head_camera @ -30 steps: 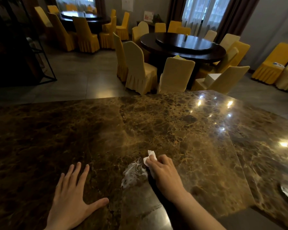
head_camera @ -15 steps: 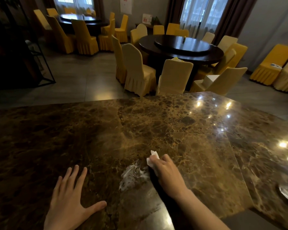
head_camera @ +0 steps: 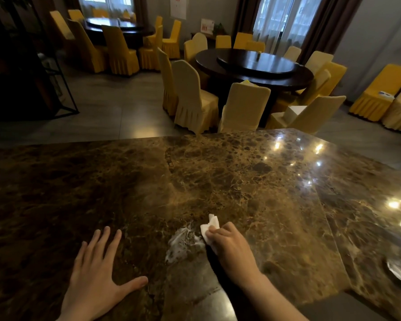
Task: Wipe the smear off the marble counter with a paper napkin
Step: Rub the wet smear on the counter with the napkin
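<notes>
Though the right hand [head_camera: 230, 247] has its fingers [head_camera: 214, 232] closed on the napkin [head_camera: 210, 228] at the smear's [head_camera: 183, 245] right edge, the white smear is mostly unwiped on the bench [head_camera: 252, 193]; the left hand [head_camera: 95, 276] lies flat, spread, empty.

Your right hand [head_camera: 232, 249] has slid the white napkin [head_camera: 210, 228] slightly right and away from you along the smear's [head_camera: 183, 244] right edge, more crumpled paper now poking past your fingers [head_camera: 214, 232], while your left hand [head_camera: 95, 274] has edged nearer.
</notes>
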Available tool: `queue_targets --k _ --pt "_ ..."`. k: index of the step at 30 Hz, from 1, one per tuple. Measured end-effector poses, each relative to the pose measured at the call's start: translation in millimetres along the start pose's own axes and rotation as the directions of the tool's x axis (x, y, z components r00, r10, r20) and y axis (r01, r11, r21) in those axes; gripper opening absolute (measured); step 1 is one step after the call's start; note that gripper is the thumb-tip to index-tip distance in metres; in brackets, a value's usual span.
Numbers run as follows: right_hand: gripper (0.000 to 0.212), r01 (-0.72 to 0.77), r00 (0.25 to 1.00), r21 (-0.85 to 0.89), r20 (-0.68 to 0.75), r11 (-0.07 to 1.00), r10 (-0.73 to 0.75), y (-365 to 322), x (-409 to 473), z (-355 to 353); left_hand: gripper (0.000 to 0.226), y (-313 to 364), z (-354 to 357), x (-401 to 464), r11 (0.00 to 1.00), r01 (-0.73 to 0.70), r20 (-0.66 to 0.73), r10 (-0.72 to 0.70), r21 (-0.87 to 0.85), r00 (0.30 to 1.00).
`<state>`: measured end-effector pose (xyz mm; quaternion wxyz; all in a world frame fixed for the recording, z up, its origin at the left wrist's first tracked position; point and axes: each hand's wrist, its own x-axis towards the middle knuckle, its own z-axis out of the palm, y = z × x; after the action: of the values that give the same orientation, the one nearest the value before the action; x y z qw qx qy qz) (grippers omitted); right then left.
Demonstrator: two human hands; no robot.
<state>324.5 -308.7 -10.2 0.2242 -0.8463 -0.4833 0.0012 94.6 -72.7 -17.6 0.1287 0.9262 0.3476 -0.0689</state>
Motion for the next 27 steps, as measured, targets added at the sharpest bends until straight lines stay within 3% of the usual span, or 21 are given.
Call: queue_targets --k 2,5,7,11,13,16,18,22,23,27 --pt "0.006 -0.081 0.996 -0.026 -0.026 0.996 0.08 17.5 5.5 -11.6 0.143 -0.8 1.0 0.6 1.0 -0.002 -0.01 0.002 -0.009 1.0" --pt "0.01 -0.351 0.92 0.055 -0.163 0.935 0.355 25.3 20.1 -16.0 0.142 -0.7 2.0 0.7 1.0 -0.003 -0.014 0.003 -0.011 1.0" --pt "0.012 -0.327 0.934 0.035 -0.143 0.944 0.329 1.1 20.4 -1.9 0.142 -1.3 2.6 0.1 1.0 -0.008 -0.022 0.008 -0.021 1.0" --pt "0.005 -0.052 0.998 0.002 -0.034 0.999 0.052 -9.9 4.1 10.0 0.142 -1.6 2.3 1.2 1.0 -0.007 -0.022 0.007 -0.011 1.0" --pt "0.001 -0.127 0.989 -0.024 -0.075 0.992 0.125 11.8 13.9 -2.5 0.143 -0.9 2.3 0.4 1.0 -0.009 -0.033 0.009 -0.022 0.999" --pt "0.01 -0.377 0.91 0.016 -0.18 0.926 0.374 20.0 32.4 -8.2 0.143 -0.7 3.3 -1.0 1.0 -0.008 -0.03 0.008 -0.02 1.0" --pt "0.015 -0.342 0.929 0.001 -0.147 0.94 0.339 -0.3 32.4 4.8 0.142 -2.2 4.4 0.0 1.0 -0.007 -0.032 0.006 -0.02 0.999" --pt "0.008 -0.074 0.996 -0.011 -0.049 0.997 0.074 -4.5 8.6 13.0 0.14 -5.0 6.0 2.7 1.0 -0.014 -0.029 0.013 -0.014 1.0" --pt "0.006 -0.074 0.996 -0.017 -0.05 0.997 0.073 5.9 10.5 6.0 0.14 -4.7 6.2 2.6 1.0 -0.015 -0.031 0.015 -0.012 0.999" --pt "0.008 -0.312 0.939 0.014 -0.148 0.95 0.311 15.2 32.2 -8.0 0.141 -2.2 5.2 -0.1 1.0 -0.019 -0.039 0.018 -0.013 0.999"
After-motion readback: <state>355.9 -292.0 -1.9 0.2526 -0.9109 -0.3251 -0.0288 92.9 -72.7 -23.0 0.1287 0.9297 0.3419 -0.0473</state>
